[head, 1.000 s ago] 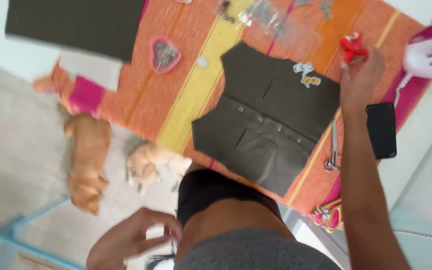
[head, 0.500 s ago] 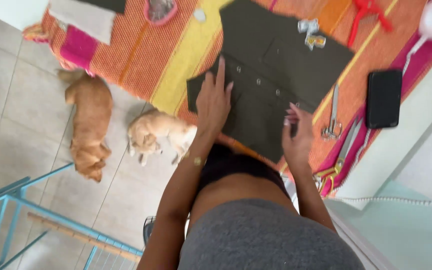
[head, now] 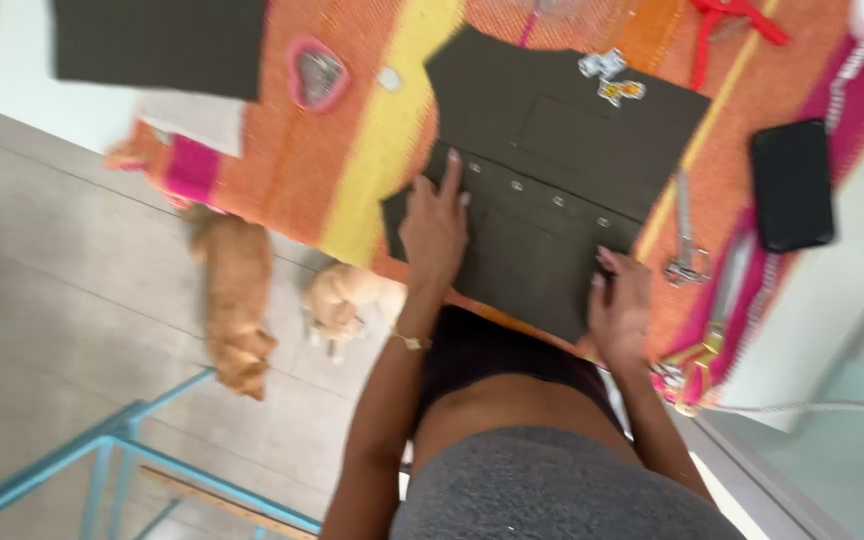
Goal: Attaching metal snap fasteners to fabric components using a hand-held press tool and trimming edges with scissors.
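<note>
In the head view, the dark olive garment piece (head: 552, 190) lay flat on the orange, yellow and pink striped cloth (head: 352, 160), and everything else can be placed against it. The left hand (head: 436, 222) rested palm down on the garment's near left part, fingers spread flat and straight, pressing rather than gripping; a thin bracelet (head: 411, 342) sat on its wrist below the garment's edge. The right hand (head: 620, 305) lay on the garment's near right corner, its fingers loosely bent over the fabric edge; whether they pinched the cloth could not be told through the blur. A row of small snaps (head: 537, 192) ran across the garment between the two hands.

At the garment's far edge sat two small patches (head: 612, 78). Beyond that, toward the top right, lay red-handled scissors (head: 727, 25). Right of the garment lay slim metal scissors (head: 684, 235), then a black phone (head: 792, 185) further right, well apart from the fabric. Near the right hand, by the cloth's edge, lay a larger pair of shears (head: 717, 320).

Left of the garment, on the striped cloth, lay a pink heart-shaped object (head: 319, 75) and a small white piece (head: 389, 78) just beside it. Further left lay another dark fabric panel (head: 157, 45).

Below the garment's left side, on the pale tiled floor (head: 72, 300), two ginger animals (head: 237, 300) lay near each other, and a light blue metal frame (head: 122, 445) stood nearer the wearer.
</note>
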